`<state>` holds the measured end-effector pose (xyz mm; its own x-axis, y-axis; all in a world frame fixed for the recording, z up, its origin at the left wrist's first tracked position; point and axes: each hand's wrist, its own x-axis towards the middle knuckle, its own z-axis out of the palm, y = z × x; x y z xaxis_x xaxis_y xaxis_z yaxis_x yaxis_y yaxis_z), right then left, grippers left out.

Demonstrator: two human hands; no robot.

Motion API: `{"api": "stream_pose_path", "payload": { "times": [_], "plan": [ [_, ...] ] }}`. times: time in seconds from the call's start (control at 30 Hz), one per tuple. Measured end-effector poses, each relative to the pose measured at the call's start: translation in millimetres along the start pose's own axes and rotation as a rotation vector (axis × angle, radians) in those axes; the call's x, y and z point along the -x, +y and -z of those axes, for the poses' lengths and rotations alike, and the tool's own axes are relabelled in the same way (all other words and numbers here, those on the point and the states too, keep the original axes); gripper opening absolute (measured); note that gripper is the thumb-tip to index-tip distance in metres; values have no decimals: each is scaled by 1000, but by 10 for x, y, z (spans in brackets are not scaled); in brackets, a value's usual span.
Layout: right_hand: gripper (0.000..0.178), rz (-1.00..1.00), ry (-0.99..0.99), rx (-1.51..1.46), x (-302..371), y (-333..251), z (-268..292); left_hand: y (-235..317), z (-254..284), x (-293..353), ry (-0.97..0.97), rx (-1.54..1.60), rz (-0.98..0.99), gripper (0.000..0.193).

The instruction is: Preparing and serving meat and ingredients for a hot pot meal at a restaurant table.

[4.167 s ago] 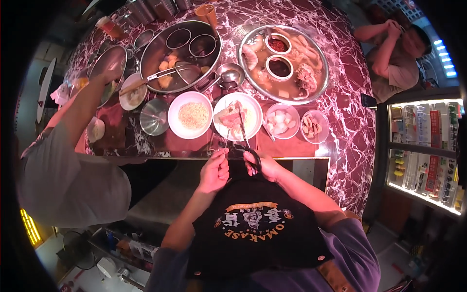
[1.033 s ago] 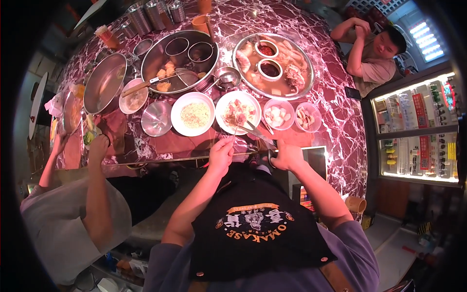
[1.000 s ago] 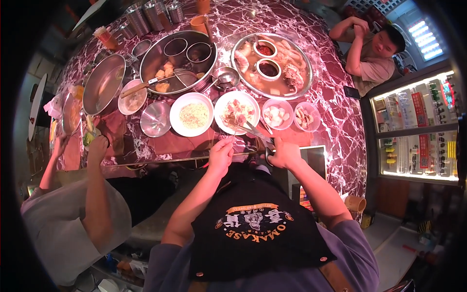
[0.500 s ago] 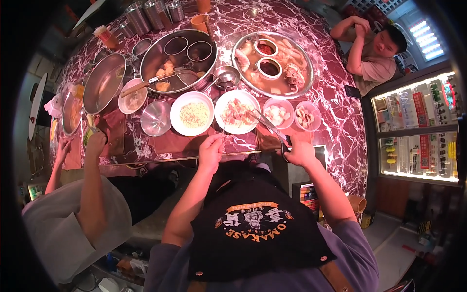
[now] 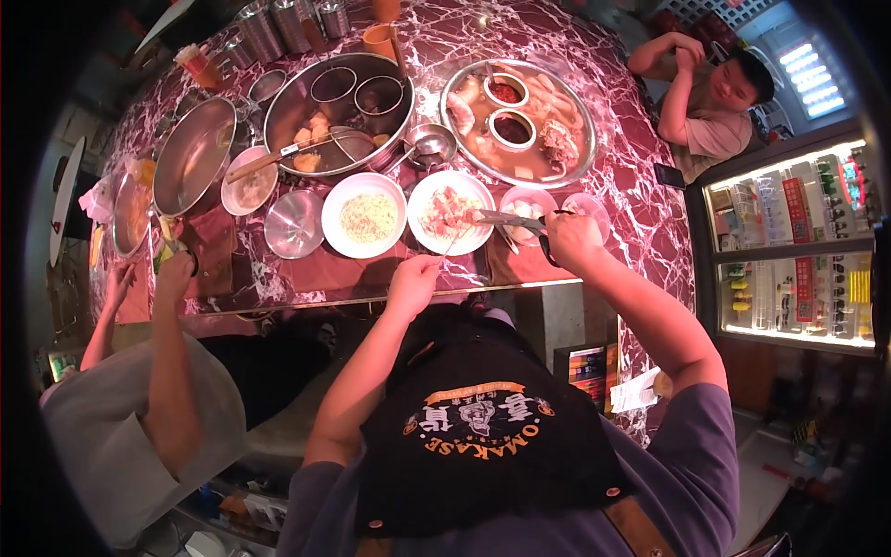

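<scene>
Currently, as seen from your head camera:
Right hand: your right hand (image 5: 571, 239) sits right of centre in the frame, fingers closed through the dark handles of the scissors (image 5: 512, 221).
Scissors: long metal blades run leftward from your grip, their tips over the rim of the white plate (image 5: 452, 213); whether the blades are parted cannot be told.
Left hand: your left hand (image 5: 414, 277) sits just below the plate, fingers pinched on thin chopsticks (image 5: 452, 243) that slant up toward the food.
White plate: round, white, at centre frame on the red marbled table (image 5: 640, 209); it carries pinkish pieces of meat with pale patches, heaped at its middle.
Neighbouring dishes: a white bowl of pale yellow shreds (image 5: 365, 215) lies just left of the plate; a small pink dish (image 5: 527, 202) lies just right, under the scissors.
Upper centre: a large round steel pot (image 5: 339, 113).
Other person: a sleeve and arm at lower left, their hand (image 5: 174, 277) at the table edge.
</scene>
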<state>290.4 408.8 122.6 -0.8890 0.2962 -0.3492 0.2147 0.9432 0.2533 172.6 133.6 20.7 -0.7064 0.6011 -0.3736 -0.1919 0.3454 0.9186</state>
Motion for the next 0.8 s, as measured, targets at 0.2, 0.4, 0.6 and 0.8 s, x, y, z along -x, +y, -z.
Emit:
{"api": "stream_pose_path", "payload": {
  "times": [0.2,0.4,0.6,0.8],
  "plan": [
    [12,44,215,48,46,73,-257,-63,-78,-65,-77,274,160,18],
    [11,67,331,61,131,23,-276,-93,-130,-69,-41,295,131,16],
    [23,-3,173,-88,377,22,-32,-158,-22,38,-48,374,76,20],
    [69,-52,-496,-898,507,-55,-44,-209,161,198,50,199,-88,23]
  ]
}}
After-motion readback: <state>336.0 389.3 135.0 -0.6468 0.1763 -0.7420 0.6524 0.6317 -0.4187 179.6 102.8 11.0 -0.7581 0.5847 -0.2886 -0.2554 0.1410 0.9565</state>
